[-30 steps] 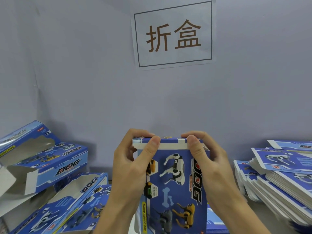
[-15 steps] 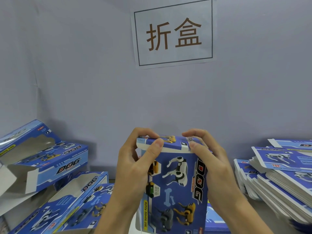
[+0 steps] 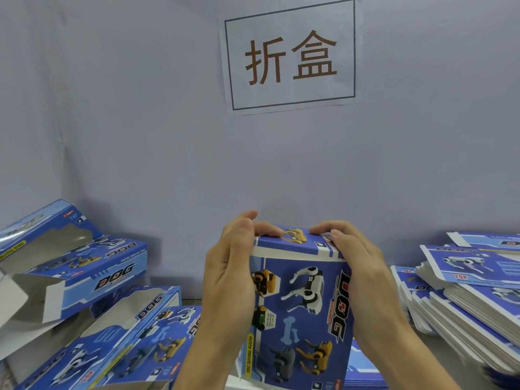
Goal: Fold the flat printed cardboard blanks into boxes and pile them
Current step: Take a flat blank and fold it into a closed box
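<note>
- Blue printed cardboard, formed into a box, is being held upright at the lower middle of the head view, in front of a pale grey wall
- Its top end flap, showing a yellow toy dog, is lying folded over the top of the box
- The box is being gripped on its left side by the left hand, whose fingers are curled over the top left corner, with the fingertips resting on the flap
- The right side is being gripped by the right hand, whose fingers are curled over the top right corner and are touching the flap from that side
- The front panel of the box, printed with white, yellow and grey toy dogs, a bone and the word DOG, is being turned towards the camera
- Folded boxes of the same print are lying piled at the left, several tilted, with window cut-outs and open white end flaps being shown
- Flat blanks are lying stacked at the right, well apart from the held box, with the stack fanned slightly so that many edges are being exposed
- More flat printed card is lying under the held box, beside the right forearm
- A white paper sign with two brown characters inside a dark frame is being displayed on the wall above the hands
</note>
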Action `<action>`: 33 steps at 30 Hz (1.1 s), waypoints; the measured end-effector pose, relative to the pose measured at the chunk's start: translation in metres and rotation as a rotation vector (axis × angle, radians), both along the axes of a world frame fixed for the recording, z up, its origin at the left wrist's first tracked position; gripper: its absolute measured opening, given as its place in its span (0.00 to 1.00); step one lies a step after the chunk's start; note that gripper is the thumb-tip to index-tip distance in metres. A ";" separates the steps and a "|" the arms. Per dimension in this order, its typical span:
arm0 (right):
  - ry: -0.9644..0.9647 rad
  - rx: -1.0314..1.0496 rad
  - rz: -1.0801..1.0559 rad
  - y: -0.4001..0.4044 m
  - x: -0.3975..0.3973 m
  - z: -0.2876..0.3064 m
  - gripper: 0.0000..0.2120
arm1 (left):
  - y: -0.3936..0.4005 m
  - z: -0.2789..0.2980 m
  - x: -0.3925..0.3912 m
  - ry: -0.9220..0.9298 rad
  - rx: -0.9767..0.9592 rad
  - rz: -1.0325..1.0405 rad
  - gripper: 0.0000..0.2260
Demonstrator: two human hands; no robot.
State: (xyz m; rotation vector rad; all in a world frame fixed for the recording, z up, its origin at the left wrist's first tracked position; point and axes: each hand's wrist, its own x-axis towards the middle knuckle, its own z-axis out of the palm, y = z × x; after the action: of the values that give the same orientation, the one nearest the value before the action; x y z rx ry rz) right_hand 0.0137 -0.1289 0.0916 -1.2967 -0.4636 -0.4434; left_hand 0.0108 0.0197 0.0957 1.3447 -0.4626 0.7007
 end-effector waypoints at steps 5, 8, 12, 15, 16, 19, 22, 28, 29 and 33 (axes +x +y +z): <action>0.000 0.007 -0.012 0.003 -0.002 -0.002 0.09 | -0.008 0.005 -0.007 -0.081 0.036 0.073 0.18; 0.022 0.031 0.019 0.003 -0.001 -0.001 0.12 | -0.008 0.004 -0.007 -0.072 -0.005 0.089 0.19; 0.040 0.041 0.013 0.003 0.001 -0.001 0.13 | -0.008 0.002 -0.008 -0.035 -0.004 0.062 0.18; 0.052 0.043 0.023 0.001 0.002 -0.001 0.13 | -0.006 0.001 -0.009 0.009 -0.009 -0.027 0.13; 0.055 0.041 0.034 0.001 0.001 0.000 0.13 | -0.006 0.002 -0.010 0.019 -0.018 -0.054 0.12; 0.059 0.027 0.041 -0.001 0.001 0.000 0.13 | -0.007 0.004 -0.014 0.011 -0.017 -0.030 0.09; 0.057 0.017 0.015 -0.001 0.003 -0.001 0.13 | -0.014 0.002 -0.012 -0.052 0.045 0.065 0.11; 0.077 0.059 0.001 -0.012 0.006 0.000 0.12 | -0.012 -0.001 -0.011 -0.015 -0.035 -0.135 0.10; 0.080 0.068 0.006 -0.014 0.006 0.000 0.12 | -0.009 0.000 -0.011 -0.007 -0.059 -0.198 0.10; 0.076 0.034 -0.008 -0.015 0.007 -0.001 0.13 | -0.004 0.004 -0.011 -0.033 -0.094 -0.241 0.10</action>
State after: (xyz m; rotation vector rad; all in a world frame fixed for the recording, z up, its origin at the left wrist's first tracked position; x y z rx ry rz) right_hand 0.0210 -0.1434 0.0910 -1.2782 -0.3857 -0.4053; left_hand -0.0001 0.0157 0.1000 1.1675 -0.6000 0.5385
